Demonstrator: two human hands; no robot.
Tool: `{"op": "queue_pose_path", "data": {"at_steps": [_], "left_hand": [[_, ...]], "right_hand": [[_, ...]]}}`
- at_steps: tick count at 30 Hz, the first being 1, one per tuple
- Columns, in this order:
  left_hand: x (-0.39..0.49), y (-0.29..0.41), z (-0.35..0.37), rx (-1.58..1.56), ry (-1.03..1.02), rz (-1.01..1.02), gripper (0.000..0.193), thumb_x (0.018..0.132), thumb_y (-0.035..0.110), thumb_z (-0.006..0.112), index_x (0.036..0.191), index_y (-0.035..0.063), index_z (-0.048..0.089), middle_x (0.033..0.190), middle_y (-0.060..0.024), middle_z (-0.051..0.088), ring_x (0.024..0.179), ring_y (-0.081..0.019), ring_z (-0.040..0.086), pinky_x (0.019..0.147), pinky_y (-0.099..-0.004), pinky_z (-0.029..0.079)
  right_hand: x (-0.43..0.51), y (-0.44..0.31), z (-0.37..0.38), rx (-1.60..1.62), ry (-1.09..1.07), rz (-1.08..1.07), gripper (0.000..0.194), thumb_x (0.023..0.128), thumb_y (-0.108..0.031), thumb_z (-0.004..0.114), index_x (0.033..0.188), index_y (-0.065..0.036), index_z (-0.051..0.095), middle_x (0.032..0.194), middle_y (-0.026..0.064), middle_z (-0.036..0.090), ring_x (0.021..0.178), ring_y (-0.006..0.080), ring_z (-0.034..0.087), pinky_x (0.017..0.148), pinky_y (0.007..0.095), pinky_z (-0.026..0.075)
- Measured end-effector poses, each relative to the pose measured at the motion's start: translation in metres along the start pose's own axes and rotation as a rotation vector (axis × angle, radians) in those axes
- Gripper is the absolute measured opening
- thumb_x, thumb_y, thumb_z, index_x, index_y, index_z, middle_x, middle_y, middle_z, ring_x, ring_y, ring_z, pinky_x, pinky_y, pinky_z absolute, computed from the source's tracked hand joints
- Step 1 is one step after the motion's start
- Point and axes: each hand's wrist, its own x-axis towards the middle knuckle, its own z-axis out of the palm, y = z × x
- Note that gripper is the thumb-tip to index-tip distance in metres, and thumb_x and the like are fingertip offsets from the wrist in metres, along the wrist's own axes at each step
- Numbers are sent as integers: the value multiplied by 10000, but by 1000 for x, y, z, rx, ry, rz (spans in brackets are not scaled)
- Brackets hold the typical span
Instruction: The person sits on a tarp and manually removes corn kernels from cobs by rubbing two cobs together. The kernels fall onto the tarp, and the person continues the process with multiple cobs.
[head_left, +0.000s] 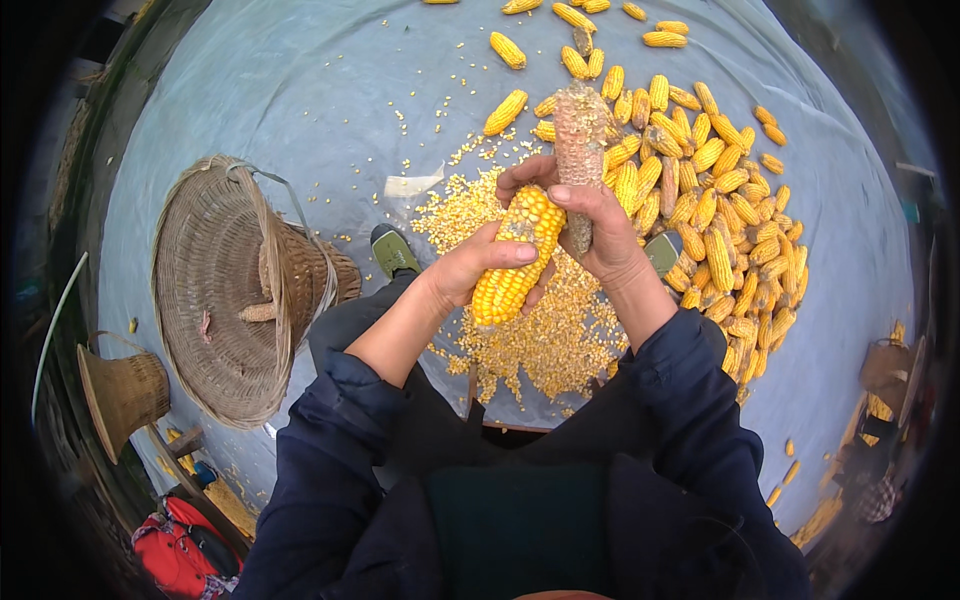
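Observation:
My left hand (480, 259) is wrapped around a yellow ear of corn (517, 255), its thumb lying across the kernels. The ear is tilted, and a greyish patch shows near its upper end. In my right hand (600, 225) is a bare corn cob (579, 139), held upright with nearly all its kernels gone. The right thumb and fingertips are close to the top of the yellow ear; whether they touch it I cannot tell. Below both hands, loose corn kernels (544, 337) lie heaped on a grey-blue sheet (337, 97) between my shoes.
A big pile of corn ears (705, 187) spreads to the right, with strays farther out. At left, a wide woven basket (202, 300) lies tipped, a few cobs inside. Beyond it is a smaller basket (127, 390). Something red (180, 547) sits lower left, probably clothing.

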Motion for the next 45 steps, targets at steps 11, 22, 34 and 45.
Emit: {"op": "queue_pose_path", "data": {"at_steps": [11,22,34,45], "left_hand": [[15,-26,-7,748,182,262,488,745,218,707,1115,9,468,858,-85,582,703,-174,608,617,-304,503],[6,-3,5,150,188,-164,551,744,293,694,1130,-12,445,856,-150,601,717,-253,632,632,-354,530],[13,-17,1,995,397,91,836,670,403,790,1244,-56,391,1079,-149,584,1001,-202,563,876,-321,439],[17,-25,15,1051,641,90,571,680,267,723,1060,-58,449,830,-194,636,776,-294,650,691,-360,502]], "right_hand": [[15,12,-32,34,440,259,289,842,-332,585,880,-47,547,717,99,600,705,259,614,680,366,514],[7,21,-12,-352,258,-84,306,822,-312,594,867,-14,545,736,108,607,702,202,602,676,316,492],[23,4,-43,119,531,138,339,838,-358,600,886,-29,533,746,125,611,731,271,629,642,417,532],[25,25,-26,-444,491,-112,271,839,-237,594,912,22,566,749,129,636,705,190,613,666,312,491]]}}
